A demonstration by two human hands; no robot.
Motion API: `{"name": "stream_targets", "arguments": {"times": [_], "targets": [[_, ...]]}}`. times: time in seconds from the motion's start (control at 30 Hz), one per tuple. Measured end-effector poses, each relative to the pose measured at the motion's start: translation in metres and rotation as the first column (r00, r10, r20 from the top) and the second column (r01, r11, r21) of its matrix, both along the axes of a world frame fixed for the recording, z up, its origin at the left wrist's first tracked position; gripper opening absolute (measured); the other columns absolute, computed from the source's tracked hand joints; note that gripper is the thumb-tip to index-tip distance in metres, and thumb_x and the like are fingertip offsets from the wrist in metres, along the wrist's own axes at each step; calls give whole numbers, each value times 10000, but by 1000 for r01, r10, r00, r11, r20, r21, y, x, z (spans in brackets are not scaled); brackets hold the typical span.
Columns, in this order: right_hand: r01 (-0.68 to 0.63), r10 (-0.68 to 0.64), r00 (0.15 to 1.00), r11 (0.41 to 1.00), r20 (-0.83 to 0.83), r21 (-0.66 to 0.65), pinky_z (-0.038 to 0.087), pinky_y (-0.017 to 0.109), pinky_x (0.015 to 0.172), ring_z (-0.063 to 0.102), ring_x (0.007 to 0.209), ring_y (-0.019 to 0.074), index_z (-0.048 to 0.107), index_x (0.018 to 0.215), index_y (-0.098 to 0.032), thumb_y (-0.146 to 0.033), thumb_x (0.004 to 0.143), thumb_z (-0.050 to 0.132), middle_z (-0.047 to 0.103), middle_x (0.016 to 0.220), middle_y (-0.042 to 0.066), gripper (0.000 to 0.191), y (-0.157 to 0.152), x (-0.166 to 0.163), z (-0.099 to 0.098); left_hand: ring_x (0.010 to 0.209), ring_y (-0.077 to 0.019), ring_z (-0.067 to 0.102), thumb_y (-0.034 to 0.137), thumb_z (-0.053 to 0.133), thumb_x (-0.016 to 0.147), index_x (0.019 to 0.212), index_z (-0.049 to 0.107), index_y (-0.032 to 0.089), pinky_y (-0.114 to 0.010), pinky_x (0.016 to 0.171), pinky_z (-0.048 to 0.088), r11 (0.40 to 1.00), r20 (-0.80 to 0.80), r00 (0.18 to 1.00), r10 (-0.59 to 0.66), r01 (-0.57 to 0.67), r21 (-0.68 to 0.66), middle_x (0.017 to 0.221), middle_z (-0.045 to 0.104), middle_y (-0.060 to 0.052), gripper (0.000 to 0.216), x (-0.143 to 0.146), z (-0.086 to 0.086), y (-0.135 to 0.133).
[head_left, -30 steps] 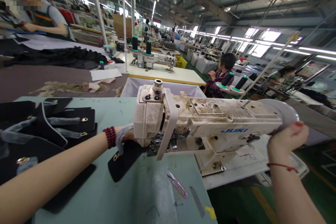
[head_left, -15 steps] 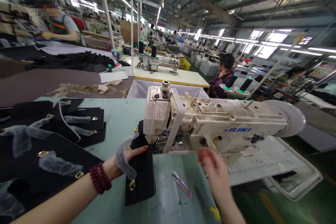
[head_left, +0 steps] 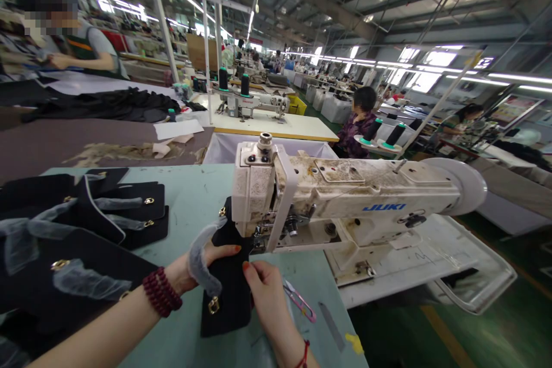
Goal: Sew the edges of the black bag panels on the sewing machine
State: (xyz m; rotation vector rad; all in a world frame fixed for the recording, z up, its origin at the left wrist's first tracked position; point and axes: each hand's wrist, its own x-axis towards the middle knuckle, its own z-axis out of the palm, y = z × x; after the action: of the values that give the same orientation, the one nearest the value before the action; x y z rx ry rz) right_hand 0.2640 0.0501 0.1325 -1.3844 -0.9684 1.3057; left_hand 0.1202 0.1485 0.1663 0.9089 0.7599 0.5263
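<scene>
The pale green table (head_left: 202, 195) fills the lower half of the frame, and your JUKI sewing machine (head_left: 345, 201) stretches across the centre, its head at mid-frame and its handwheel (head_left: 463, 184) at the right. At the left edge lies a stack of black panels (head_left: 86, 224) with gold rings and grey film wrapping. Well behind, in the upper left, another person (head_left: 73, 40) works at a dark table, and a seated person (head_left: 357, 121) is at centre right.

The black piece (head_left: 230, 282) you are sewing lies just below centre, its upper end under the machine head and its gold ring toward you. Your left hand (head_left: 211, 261), a grey band looped over it, lies on the piece's left edge, thumb across the top. Your right hand (head_left: 267, 293) is pinched on the right edge, fingertips together on the material. Pink thread snips (head_left: 299, 302) lie just right of that hand, near a yellow scrap (head_left: 356, 344).

Your right fingertips look near the needle area, so starting the machine could catch one. Uneven pull between the two hands could skew the seam, and the loose grey band could drag under the foot.
</scene>
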Motion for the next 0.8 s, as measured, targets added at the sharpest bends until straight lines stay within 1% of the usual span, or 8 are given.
{"name": "stream_targets", "arguments": {"times": [0.23, 0.5, 0.57, 0.63, 0.7, 0.73, 0.77, 0.8], "targets": [[35, -40, 997, 997, 73, 65, 186, 182, 491, 270, 582, 61, 469, 644, -117, -585, 819, 502, 356, 624, 5, 501, 12, 2, 0, 1089, -354, 642, 289, 829, 642, 1128, 698, 279, -480, 995, 486, 998, 36, 998, 56, -57, 35, 1083, 742, -49, 503, 6, -2, 5], [27, -33, 991, 999, 129, 46, 169, 184, 488, 248, 573, 58, 445, 631, -121, -580, 832, 479, 332, 608, 3, 502, 20, 3, 0, 1066, -339, 659, 281, 828, 656, 1118, 704, 278, -458, 989, 497, 1000, 58, 998, 16, -17, 12, 1135, 727, -52, 478, 7, 3, 11], [4, -11, 987, 999, 158, 45, 182, 178, 478, 269, 560, 58, 463, 634, -119, -595, 841, 468, 357, 602, 7, 519, 18, 2, -2, 1074, -336, 655, 282, 827, 657, 1137, 696, 273, -446, 997, 494, 999, 62, 998, 21, -24, 42, 1151, 722, -55, 498, 7, 3, 11], [-71, 65, 978, 997, 197, 27, 227, 174, 462, 331, 521, 63, 501, 648, -120, -611, 858, 446, 423, 596, 18, 537, 8, 10, 1, 1077, -338, 653, 295, 823, 663, 1151, 687, 260, -442, 986, 503, 998, 51, 998, 24, -26, 52, 1142, 726, -62, 508, 7, 1, 11], [-106, 90, 957, 993, 277, 44, 304, 188, 461, 418, 479, 86, 572, 678, -129, -612, 874, 425, 508, 596, 34, 542, -10, 36, 19, 1074, -338, 655, 297, 821, 665, 1176, 666, 249, -437, 955, 524, 999, 24, 999, 25, -26, 41, 1133, 729, -66, 536, 6, -1, 12], [-61, 26, 937, 994, 349, 91, 347, 206, 474, 459, 470, 103, 611, 701, -139, -603, 875, 429, 544, 601, 42, 528, -21, 58, 36, 1078, -336, 655, 293, 823, 663, 1193, 653, 247, -430, 940, 534, 999, 13, 999, 31, -32, 35, 1138, 727, -66, 559, 6, -1, 13], [37, -120, 887, 981, 445, 189, 383, 226, 500, 488, 474, 119, 649, 725, -153, -584, 879, 431, 564, 598, 46, 507, -30, 87, 57, 1090, -332, 650, 285, 827, 658, 1211, 639, 247, -418, 933, 538, 999, 7, 999, 42, -42, 30, 1147, 724, -64, 585, 5, -2, 13], [157, -333, 769, 926, 545, 344, 406, 245, 523, 512, 490, 137, 676, 736, -166, -561, 859, 474, 571, 590, 49, 461, -37, 121, 83, 1110, -326, 642, 277, 831, 652, 1224, 628, 248, -404, 934, 538, 998, 5, 998, 55, -55, 26, 1157, 720, -62, 607, 5, -3, 14]]}}
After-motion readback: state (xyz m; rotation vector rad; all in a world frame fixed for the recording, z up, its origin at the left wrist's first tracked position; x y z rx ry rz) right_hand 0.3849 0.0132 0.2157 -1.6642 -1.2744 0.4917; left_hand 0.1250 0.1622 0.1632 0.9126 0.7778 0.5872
